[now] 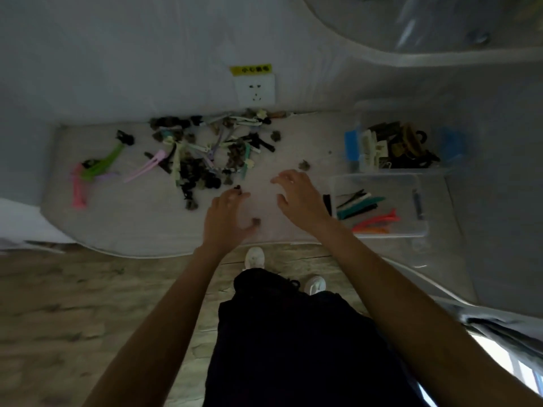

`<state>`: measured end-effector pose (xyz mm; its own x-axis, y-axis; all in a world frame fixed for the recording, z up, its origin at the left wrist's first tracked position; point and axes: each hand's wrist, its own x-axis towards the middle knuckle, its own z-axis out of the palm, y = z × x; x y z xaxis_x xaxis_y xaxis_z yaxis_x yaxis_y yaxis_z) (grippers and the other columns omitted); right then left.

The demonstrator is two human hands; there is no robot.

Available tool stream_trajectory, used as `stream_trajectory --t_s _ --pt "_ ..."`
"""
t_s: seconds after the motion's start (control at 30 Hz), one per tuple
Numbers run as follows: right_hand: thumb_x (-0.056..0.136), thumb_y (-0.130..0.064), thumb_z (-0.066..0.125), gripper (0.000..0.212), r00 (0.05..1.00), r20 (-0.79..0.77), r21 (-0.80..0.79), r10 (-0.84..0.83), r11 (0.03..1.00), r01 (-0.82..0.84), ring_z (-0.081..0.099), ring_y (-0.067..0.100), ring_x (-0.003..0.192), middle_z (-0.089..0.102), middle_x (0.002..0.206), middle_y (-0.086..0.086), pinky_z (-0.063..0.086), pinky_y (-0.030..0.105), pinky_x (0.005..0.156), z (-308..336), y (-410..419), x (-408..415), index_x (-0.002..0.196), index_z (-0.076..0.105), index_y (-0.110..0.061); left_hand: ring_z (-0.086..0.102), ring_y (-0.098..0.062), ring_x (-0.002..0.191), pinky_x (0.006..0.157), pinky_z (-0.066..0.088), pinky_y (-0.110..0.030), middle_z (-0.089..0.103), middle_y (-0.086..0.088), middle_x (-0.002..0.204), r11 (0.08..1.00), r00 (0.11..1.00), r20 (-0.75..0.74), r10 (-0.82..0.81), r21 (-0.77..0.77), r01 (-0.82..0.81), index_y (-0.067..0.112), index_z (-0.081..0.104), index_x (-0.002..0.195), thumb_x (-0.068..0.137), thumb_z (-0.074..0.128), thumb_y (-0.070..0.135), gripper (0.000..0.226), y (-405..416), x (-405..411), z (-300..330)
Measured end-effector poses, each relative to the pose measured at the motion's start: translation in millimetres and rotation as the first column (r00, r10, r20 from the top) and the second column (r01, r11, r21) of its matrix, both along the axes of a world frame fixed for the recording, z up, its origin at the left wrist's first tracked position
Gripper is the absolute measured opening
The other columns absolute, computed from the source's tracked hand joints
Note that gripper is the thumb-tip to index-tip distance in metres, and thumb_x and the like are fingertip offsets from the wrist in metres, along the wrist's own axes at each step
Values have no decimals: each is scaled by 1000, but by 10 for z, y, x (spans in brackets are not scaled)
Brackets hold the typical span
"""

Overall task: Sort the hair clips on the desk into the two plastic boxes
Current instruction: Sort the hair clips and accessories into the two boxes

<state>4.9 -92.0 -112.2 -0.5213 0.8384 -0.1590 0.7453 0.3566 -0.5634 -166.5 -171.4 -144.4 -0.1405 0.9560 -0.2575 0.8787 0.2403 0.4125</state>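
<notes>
1. The left hand (227, 211) pinches a small dark clip (237, 188) at its fingertips; another tiny clip (256, 221) lies just beside its thumb, near the counter (132, 230) front edge.
2. The right hand (296, 195) hovers spread and empty over bare counter between the near box (379, 205) and the pile (205, 151).
3. The near box holds long clips; beyond it, the far box (396, 142) holds claw clips.
4. I judge the sorting under half done: most of the pile remains left of the near box, against the wall.

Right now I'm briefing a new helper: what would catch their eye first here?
The dark tangled pile of hair clips at the desk's back, near the wall socket. Then the two plastic boxes at right, the nearer holding long flat clips, and the left hand pinching a small black clip.
</notes>
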Motion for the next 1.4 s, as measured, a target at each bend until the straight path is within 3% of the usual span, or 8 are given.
stream_trajectory --t_s 0.1,0.3,0.43,0.63,0.9,1.0,1.23,1.4 --pt "89 -8 46 47 998 53 -45 40 998 -38 33 32 127 37 142 13 33 38 104 -158 183 -344 135 41 -15 43 -31 120 93 41 -43 42 -5 138 992 990 -71 -124 18 126 24 51 128 78 68 40 55 28 -219 -87" --pt "92 -12 44 45 993 116 16 7 1000 -9 32 30 133 36 146 12 33 41 106 -299 614 -859 137 38 -14 51 -33 109 89 42 -43 58 -7 118 976 991 -76 -115 179 127 17 63 108 85 60 16 23 270 -684 -120" --pt "91 -25 52 40 982 174 50 -74 997 66 49 32 112 52 129 14 41 38 87 -302 754 -1023 128 47 -12 56 -30 96 84 47 -40 64 -5 101 930 994 -65 -82 353 100 16 64 92 83 60 14 10 544 -902 -38" --pt "80 -24 67 42 945 120 -76 -304 946 314 53 30 94 47 116 16 35 30 65 -287 782 -1108 111 46 -6 47 -33 115 96 38 -41 54 -10 119 987 997 -70 -28 156 39 13 55 113 79 59 22 35 1048 -1116 16" --pt "87 -20 56 32 891 221 -178 -397 882 437 58 31 101 62 111 15 40 30 75 -206 841 -1009 117 49 -8 49 -34 113 94 40 -40 56 -16 120 997 999 -24 -37 69 39 7 53 117 88 54 30 37 1511 -1153 -48" --pt "90 -19 49 14 871 246 -150 -425 871 468 58 31 95 58 92 13 35 27 67 -137 896 -934 94 54 -7 49 -33 113 91 41 -39 55 -15 121 997 997 -13 -74 28 74 10 55 115 89 55 29 33 1604 -1147 -30" --pt "86 -36 59 35 850 493 -96 -186 959 266 60 31 93 63 102 15 40 32 73 -260 798 -1059 102 55 -5 44 -32 115 96 33 -41 54 -14 119 989 963 -231 -137 25 147 5 61 106 83 53 28 33 1610 -1186 -98" --pt "95 -19 44 24 924 286 -156 -255 939 307 56 31 91 60 104 19 31 28 67 -251 743 -974 104 54 1 54 -32 96 81 41 -37 65 -11 98 967 992 -123 -17 250 48 8 66 87 78 50 25 24 1500 -1233 -23"
